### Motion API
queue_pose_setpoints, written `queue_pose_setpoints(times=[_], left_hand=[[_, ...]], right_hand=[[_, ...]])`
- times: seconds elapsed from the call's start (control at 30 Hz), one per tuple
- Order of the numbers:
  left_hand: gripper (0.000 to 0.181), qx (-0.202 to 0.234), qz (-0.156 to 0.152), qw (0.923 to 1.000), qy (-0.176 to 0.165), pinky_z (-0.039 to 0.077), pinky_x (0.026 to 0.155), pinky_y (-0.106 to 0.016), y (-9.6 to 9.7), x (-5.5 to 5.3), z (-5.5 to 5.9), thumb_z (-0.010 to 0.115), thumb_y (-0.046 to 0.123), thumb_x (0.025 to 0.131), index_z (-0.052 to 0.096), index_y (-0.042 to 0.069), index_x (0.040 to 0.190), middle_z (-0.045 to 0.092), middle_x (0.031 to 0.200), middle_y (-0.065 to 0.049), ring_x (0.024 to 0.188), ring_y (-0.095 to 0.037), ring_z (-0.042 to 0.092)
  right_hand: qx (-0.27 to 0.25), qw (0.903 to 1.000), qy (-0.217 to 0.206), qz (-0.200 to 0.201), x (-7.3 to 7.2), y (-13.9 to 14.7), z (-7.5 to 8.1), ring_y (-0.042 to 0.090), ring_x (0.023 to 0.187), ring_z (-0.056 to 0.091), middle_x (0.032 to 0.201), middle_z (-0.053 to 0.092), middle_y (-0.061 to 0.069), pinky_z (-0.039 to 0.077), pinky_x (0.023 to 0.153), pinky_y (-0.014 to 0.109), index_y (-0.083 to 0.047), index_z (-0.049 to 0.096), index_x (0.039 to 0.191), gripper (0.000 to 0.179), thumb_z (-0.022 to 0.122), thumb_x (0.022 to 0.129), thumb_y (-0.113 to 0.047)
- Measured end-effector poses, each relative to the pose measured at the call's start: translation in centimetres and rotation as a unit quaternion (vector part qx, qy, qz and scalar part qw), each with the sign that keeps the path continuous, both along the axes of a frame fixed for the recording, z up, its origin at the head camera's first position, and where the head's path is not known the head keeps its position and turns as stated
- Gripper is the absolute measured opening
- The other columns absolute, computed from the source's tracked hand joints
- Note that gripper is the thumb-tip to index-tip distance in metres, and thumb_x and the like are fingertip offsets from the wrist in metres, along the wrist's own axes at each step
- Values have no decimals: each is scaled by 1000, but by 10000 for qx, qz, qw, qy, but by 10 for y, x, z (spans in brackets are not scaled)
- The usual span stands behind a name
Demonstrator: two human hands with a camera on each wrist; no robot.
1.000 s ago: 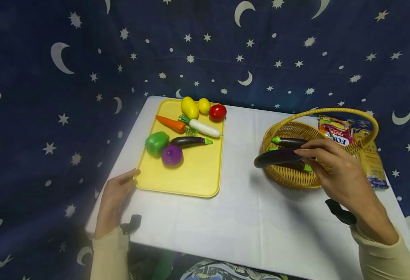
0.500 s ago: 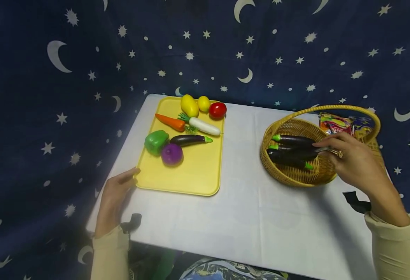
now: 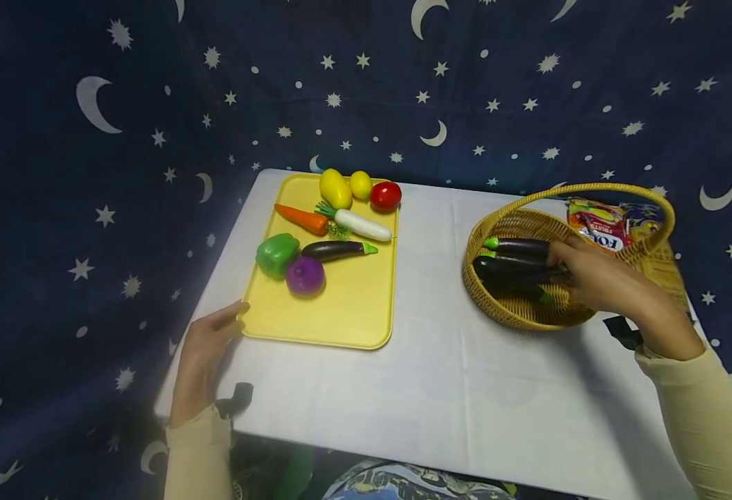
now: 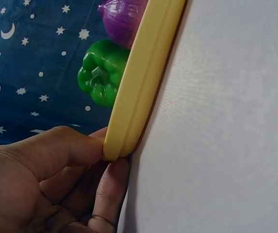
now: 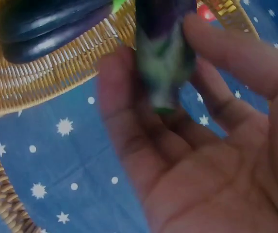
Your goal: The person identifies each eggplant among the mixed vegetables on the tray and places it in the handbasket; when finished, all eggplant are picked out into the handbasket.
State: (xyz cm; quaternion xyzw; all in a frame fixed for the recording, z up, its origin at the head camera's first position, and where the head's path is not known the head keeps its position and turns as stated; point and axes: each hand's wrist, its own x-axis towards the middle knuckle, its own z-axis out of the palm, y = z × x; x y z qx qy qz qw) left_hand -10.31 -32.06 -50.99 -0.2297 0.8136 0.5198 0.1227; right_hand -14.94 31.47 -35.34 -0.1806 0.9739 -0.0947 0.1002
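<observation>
At the tray's near left corner, my left hand [image 3: 202,351] pinches the rim of the yellow tray [image 3: 322,323] between thumb and fingers, as the left wrist view shows up close. My right hand [image 3: 600,281] reaches into the wicker basket [image 3: 494,312] from the right. Its thumb and fingers hold the stem end of a dark eggplant [image 5: 165,43], blurred in the right wrist view. In the head view that eggplant lies over other eggplants in the basket, one of them with a bright green cap [image 3: 491,243]. The hand hides part of the basket's right side.
On the tray are a green pepper [image 3: 278,255], a purple onion [image 3: 305,276], another eggplant [image 3: 335,250], a carrot [image 3: 302,219], a white radish [image 3: 362,225], yellow fruits [image 3: 335,189] and a tomato [image 3: 385,196]. The basket's handle [image 3: 581,187] arches above it; snack packets [image 3: 600,223] lie behind.
My right hand has carried the eggplant from above the basket's left rim down into the basket, going right and then slightly back left. My left hand has stayed at the tray corner.
</observation>
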Motion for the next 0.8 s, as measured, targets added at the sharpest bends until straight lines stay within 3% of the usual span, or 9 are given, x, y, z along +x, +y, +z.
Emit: queue_pose_setpoints(times=[0.13, 0.23, 0.43, 0.67, 0.8], left_hand=[[49, -58, 71, 10000, -30, 27, 136, -56, -1, 1, -1, 66, 13, 100, 62, 14, 149, 50, 166, -6, 163, -34, 34], [49, -22, 73, 10000, 6, 27, 136, -55, -1, 1, -3, 66, 13, 100, 62, 14, 149, 50, 165, -6, 163, -32, 34], [48, 13, 71, 9999, 73, 27, 136, -53, 4, -3, -6, 67, 12, 99, 64, 15, 147, 51, 165, -4, 163, -31, 35], [48, -32, 97, 9999, -47, 26, 136, -53, 1, -1, -2, 66, 13, 100, 64, 18, 147, 51, 165, -1, 164, -29, 33], [48, 74, 151, 9998, -47, 26, 137, -52, -2, -1, -2, 67, 12, 99, 64, 17, 147, 51, 165, -1, 164, -28, 33]], right_hand=[[396, 9955, -775, 386, -13, -6, -8, 21, 88, 65, 102, 71, 8, 59, 75, 44, -6, 65, 111, 22, 78, 93, -7], [423, 9906, -1087, 719, -21, -11, -20, 16, 87, 66, 100, 74, 3, 60, 77, 42, -8, 67, 112, 18, 74, 95, -8], [388, 9815, -1657, 874, -27, -16, -39, 14, 79, 55, 88, 62, -1, 49, 70, 32, -11, 60, 104, 14, 71, 96, -6], [312, 9845, -1404, 1006, -30, -19, -48, 13, 77, 54, 85, 57, -2, 47, 70, 31, -11, 58, 101, 18, 73, 94, -5], [319, 9835, -1461, 1019, -33, -21, -52, 13, 77, 53, 84, 57, -2, 47, 69, 30, -11, 58, 100, 18, 74, 95, -6]])
